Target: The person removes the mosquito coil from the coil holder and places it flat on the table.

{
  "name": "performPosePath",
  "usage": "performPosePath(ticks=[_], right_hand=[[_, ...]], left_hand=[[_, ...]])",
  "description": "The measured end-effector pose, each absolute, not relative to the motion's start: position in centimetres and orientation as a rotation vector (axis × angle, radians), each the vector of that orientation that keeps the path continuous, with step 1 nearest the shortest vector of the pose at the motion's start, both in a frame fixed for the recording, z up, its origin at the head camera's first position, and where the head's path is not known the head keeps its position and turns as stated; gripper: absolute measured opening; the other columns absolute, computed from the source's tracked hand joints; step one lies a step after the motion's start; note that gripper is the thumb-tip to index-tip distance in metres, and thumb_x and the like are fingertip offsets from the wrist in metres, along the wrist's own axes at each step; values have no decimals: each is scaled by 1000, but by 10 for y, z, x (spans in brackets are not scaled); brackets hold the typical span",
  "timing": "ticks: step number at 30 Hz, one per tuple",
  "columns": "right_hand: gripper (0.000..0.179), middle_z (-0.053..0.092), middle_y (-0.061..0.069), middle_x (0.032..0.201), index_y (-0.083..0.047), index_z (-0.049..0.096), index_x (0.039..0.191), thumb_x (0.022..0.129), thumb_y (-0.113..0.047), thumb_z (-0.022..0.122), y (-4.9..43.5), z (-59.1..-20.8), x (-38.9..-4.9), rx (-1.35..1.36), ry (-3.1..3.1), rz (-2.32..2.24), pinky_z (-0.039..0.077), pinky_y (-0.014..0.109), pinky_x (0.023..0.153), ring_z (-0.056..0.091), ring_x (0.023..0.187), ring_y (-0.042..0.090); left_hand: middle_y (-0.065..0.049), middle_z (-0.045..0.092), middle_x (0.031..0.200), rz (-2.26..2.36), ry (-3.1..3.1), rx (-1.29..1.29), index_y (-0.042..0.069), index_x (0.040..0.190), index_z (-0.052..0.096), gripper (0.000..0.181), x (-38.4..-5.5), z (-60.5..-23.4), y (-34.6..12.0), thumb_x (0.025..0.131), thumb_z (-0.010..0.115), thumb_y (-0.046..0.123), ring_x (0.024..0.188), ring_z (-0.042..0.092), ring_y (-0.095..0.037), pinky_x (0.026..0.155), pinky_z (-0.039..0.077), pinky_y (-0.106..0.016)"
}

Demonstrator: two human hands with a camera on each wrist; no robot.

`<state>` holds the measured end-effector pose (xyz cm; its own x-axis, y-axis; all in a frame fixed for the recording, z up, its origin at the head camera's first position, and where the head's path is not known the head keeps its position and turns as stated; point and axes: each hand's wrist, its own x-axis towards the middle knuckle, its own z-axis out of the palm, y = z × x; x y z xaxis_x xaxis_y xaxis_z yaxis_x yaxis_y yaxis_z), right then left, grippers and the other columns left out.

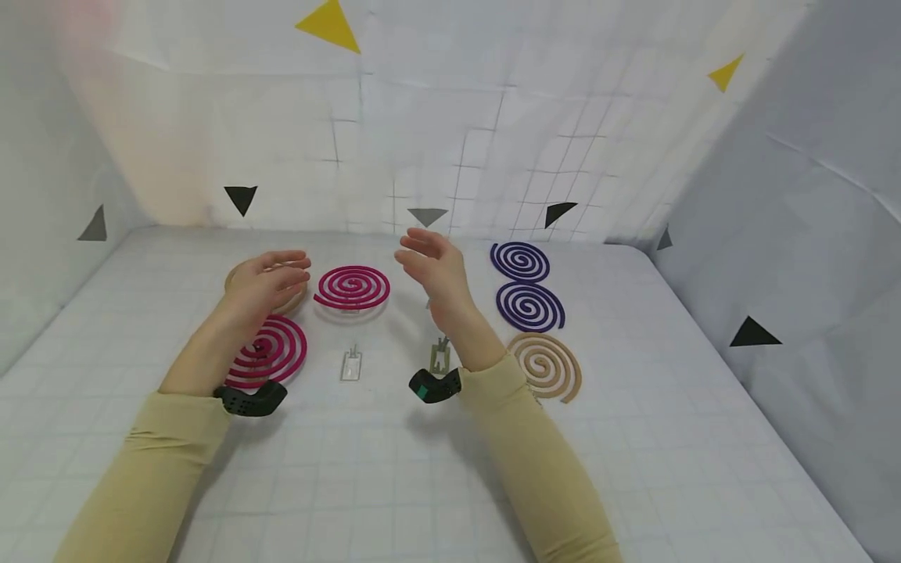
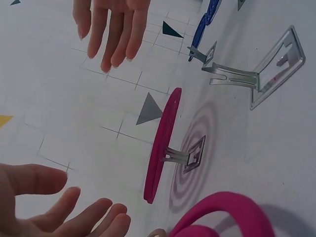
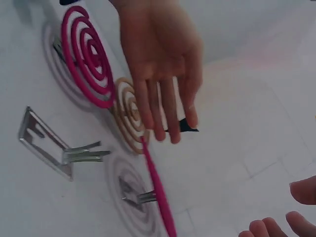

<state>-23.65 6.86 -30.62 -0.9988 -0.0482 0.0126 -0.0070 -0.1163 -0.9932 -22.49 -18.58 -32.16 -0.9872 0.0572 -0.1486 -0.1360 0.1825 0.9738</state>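
Observation:
My left hand [image 1: 263,285] hovers with relaxed, spread fingers over a tan mosquito coil [image 1: 294,306] and near a pink mosquito coil [image 1: 301,348]. My right hand [image 1: 439,274], fingers loosely extended, is raised across from it; both hold nothing. Between them, a second pink coil [image 1: 352,287] sits raised on a small metal coil stand [image 2: 182,157], its spiral shadow below. Nearer me lies a bare metal stand [image 1: 351,365] with upright prongs. Another stand [image 1: 439,357] is beside my right wrist, and a further one is mostly hidden behind the right hand.
On the right, two purple coils [image 1: 522,260] and a tan coil [image 1: 540,363] form a column, the tan one partly behind my right sleeve. White walls with yellow, black and grey triangles enclose the white table [image 1: 338,485] at the back and sides.

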Motion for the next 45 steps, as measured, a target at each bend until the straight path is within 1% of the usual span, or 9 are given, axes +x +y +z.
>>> performPosePath(ticks=[6, 12, 19, 25, 30, 35, 40, 45], right_hand=[[41, 60, 9, 136, -10, 58, 134, 94, -9, 66, 60, -318, -235, -4, 2114, -2265, 47, 35, 108, 59, 123, 22], [42, 59, 11, 137, -9, 58, 134, 93, -6, 66, 59, -323, -234, 26, 2119, -2273, 47, 35, 109, 59, 123, 24], [42, 61, 8, 134, -8, 59, 134, 93, -5, 65, 57, -326, -233, 51, 2120, -2277, 46, 36, 109, 58, 124, 24], [41, 60, 10, 133, -6, 59, 133, 93, -4, 64, 54, -330, -232, 65, 2108, -2278, 45, 39, 109, 59, 122, 24], [42, 56, 11, 140, -5, 59, 134, 92, -4, 62, 51, -337, -232, 75, 2094, -2233, 44, 39, 110, 58, 121, 26], [45, 49, 12, 148, -5, 57, 138, 93, -7, 62, 47, -342, -232, 102, 2091, -2159, 43, 37, 112, 54, 127, 29], [47, 47, 12, 149, -2, 54, 140, 94, -6, 60, 47, -343, -231, 117, 2060, -2129, 43, 38, 113, 51, 132, 28], [50, 46, 15, 150, 3, 50, 142, 93, -1, 58, 46, -346, -232, 105, 2013, -2142, 44, 38, 112, 51, 132, 29]], left_hand=[[-16, 37, 158, 1910, 2286, -43, 6, 155, 32, 55, -227, -324, -186, 105, 48, 24, 139, 44, -28, 117, 36, -39], [-16, 36, 158, 1901, 2282, -35, 6, 155, 31, 56, -226, -324, -186, 105, 47, 25, 141, 43, -28, 117, 35, -40], [-15, 34, 160, 1904, 2247, -16, 7, 156, 29, 56, -227, -327, -186, 105, 47, 23, 142, 40, -28, 117, 34, -39], [-15, 32, 161, 1906, 2241, -22, 7, 157, 27, 57, -227, -328, -186, 106, 47, 22, 144, 39, -28, 118, 33, -38], [-16, 28, 162, 1903, 2226, 0, 4, 157, 26, 56, -228, -330, -184, 105, 45, 16, 146, 35, -29, 119, 32, -38], [-17, 26, 163, 1908, 2215, -2, 4, 157, 26, 55, -228, -329, -183, 106, 43, 15, 147, 33, -29, 119, 31, -37], [-17, 24, 164, 1879, 2214, -12, 5, 158, 25, 57, -226, -328, -181, 105, 45, 16, 149, 30, -28, 121, 29, -38], [-18, 17, 165, 1817, 2210, 22, 6, 159, 20, 61, -226, -331, -179, 104, 47, 15, 151, 24, -29, 120, 29, -41]])
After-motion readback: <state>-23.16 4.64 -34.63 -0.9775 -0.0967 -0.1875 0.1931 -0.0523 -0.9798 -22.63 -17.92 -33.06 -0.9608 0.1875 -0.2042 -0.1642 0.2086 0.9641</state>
